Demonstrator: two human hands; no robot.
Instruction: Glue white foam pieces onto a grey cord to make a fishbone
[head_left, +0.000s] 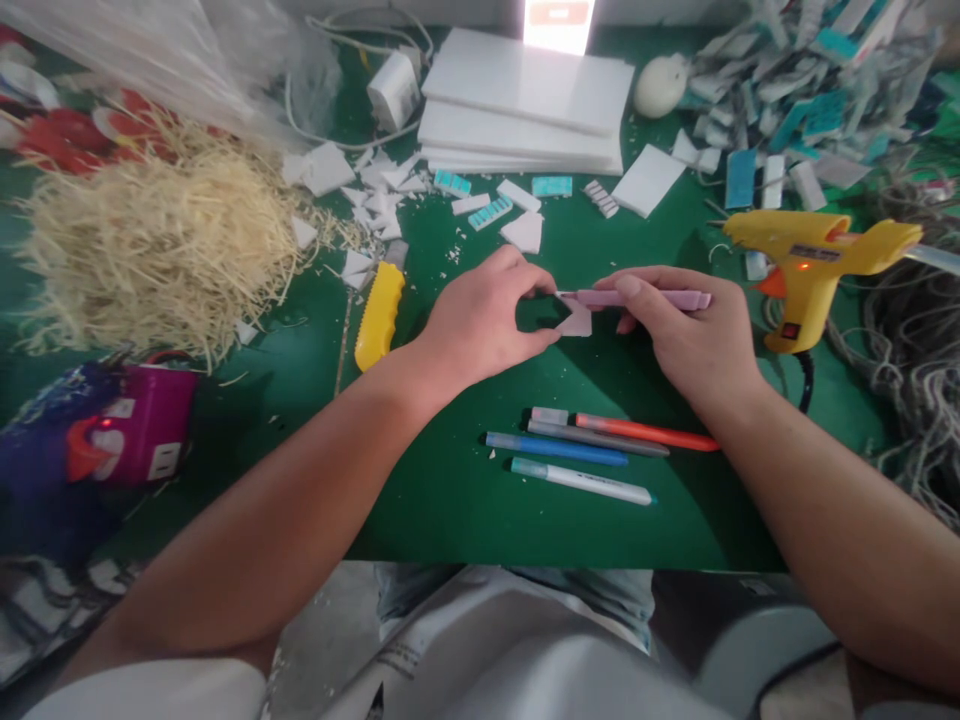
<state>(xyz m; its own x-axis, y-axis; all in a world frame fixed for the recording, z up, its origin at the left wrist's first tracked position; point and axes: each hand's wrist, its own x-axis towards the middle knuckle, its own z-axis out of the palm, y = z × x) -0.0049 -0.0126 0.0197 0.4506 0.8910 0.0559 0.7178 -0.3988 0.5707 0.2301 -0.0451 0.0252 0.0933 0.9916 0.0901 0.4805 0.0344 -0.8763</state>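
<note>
My left hand pinches a small pale piece of foam board between thumb and fingertips, over the middle of the green table. In my right hand is a pink marker, held nearly level, its tip meeting the piece's upper edge. Closer to me lie an orange marker, a grey marker, a blue marker and a white marker with a teal cap. A yellow utility knife rests left of my left hand.
White boards are stacked at the back under a bright light, with foam scraps in front. Straw is heaped at left near a purple box. A yellow glue gun and grey cord lie at right.
</note>
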